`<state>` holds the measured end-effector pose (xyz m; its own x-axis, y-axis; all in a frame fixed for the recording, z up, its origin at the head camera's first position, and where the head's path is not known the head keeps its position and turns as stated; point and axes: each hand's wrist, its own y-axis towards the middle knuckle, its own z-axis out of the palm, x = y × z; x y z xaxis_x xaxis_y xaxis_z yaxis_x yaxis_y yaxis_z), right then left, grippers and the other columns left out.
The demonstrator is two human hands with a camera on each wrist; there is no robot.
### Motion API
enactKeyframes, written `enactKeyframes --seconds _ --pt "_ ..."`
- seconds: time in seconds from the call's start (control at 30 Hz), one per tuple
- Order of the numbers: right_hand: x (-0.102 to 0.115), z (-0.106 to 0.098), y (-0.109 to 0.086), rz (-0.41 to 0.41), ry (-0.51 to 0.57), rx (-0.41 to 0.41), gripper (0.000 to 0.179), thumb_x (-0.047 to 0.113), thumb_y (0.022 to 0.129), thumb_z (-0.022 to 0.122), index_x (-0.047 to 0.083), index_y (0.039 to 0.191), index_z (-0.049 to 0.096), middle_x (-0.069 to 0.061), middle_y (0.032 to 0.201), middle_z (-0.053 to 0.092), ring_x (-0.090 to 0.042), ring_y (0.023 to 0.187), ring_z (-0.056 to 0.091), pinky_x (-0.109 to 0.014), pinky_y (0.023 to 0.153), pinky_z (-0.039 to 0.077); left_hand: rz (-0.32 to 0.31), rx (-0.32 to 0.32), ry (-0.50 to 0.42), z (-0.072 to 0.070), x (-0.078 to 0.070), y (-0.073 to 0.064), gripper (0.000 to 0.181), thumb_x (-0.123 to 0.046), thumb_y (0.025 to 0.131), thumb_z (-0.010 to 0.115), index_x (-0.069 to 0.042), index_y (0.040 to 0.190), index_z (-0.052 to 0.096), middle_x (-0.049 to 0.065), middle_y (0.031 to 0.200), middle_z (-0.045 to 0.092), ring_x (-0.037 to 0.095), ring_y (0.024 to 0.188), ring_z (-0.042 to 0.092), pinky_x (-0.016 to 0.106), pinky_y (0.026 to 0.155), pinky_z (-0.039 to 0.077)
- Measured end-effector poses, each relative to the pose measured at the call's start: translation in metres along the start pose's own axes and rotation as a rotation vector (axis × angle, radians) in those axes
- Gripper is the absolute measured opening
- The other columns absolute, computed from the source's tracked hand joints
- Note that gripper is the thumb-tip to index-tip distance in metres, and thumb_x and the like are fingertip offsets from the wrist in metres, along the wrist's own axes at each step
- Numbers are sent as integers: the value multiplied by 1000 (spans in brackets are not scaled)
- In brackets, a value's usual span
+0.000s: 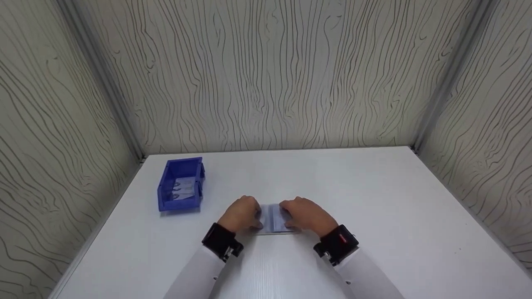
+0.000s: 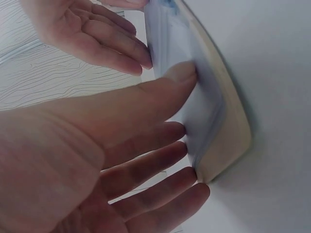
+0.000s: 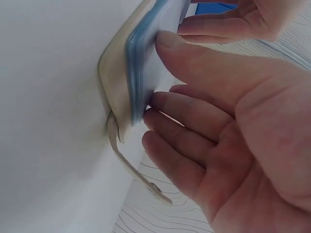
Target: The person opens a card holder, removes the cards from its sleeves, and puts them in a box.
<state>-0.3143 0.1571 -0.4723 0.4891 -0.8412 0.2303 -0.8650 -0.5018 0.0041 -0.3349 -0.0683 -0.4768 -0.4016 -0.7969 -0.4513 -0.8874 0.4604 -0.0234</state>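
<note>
A cream-covered card holder (image 1: 271,219) with clear plastic sleeves lies open on the table before me. My left hand (image 1: 242,214) grips its left side; in the left wrist view the thumb (image 2: 182,73) presses on the sleeves while the fingertips (image 2: 197,187) touch the outer edge. At the right side, my right hand (image 1: 309,216) holds the thicker stack of sleeves (image 3: 137,73), thumb on top and fingers along the edge. A narrow strap (image 3: 133,167) with a snap sticks out from the cover (image 3: 114,82). The sleeves' contents are too blurred to read.
To the left and farther back stands a blue bin (image 1: 179,204) with several flat, clear-and-white pieces (image 1: 183,188) in it. The white table (image 1: 374,195) is bounded by patterned panels (image 1: 274,83) at the back and both sides.
</note>
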Motion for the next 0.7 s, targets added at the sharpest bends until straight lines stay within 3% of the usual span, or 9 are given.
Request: enactKeyframes --seconds 0.2,0.3,0.43,0.6,0.7 --pt "0 -1 2 -37 43 11 36 10 90 87 6 123 75 -3 92 73 -16 85 56 -37 79 51 21 -7 2 -1 0 -2 22 -8 78 96 2 90 81 1 78 71 14 72 55 35 73 54" --pt "-3 -4 0 -33 76 42 46 6 88 85 5 132 73 -6 109 78 -19 98 64 -44 99 57 20 -8 -2 -1 -1 -2 21 -8 78 96 1 89 81 0 77 69 14 73 55 35 72 54" --pt "-8 -9 -2 -27 111 59 61 2 81 86 2 140 70 -10 131 78 -25 120 71 -52 119 51 18 -10 4 -1 -1 -2 22 -9 78 96 2 91 82 1 79 71 14 74 56 36 75 56" --pt "-14 -9 -2 -93 93 16 54 12 86 89 0 136 71 -13 127 80 -32 120 74 -53 112 55 12 -9 0 -1 -2 -3 26 -9 79 95 3 97 82 2 82 72 14 76 56 36 76 56" --pt "-17 -7 0 -106 104 -10 46 13 91 86 0 133 72 -13 124 79 -31 115 73 -52 108 58 16 -10 -13 0 -1 -4 22 -9 79 95 3 91 81 1 77 69 14 73 53 33 71 51"
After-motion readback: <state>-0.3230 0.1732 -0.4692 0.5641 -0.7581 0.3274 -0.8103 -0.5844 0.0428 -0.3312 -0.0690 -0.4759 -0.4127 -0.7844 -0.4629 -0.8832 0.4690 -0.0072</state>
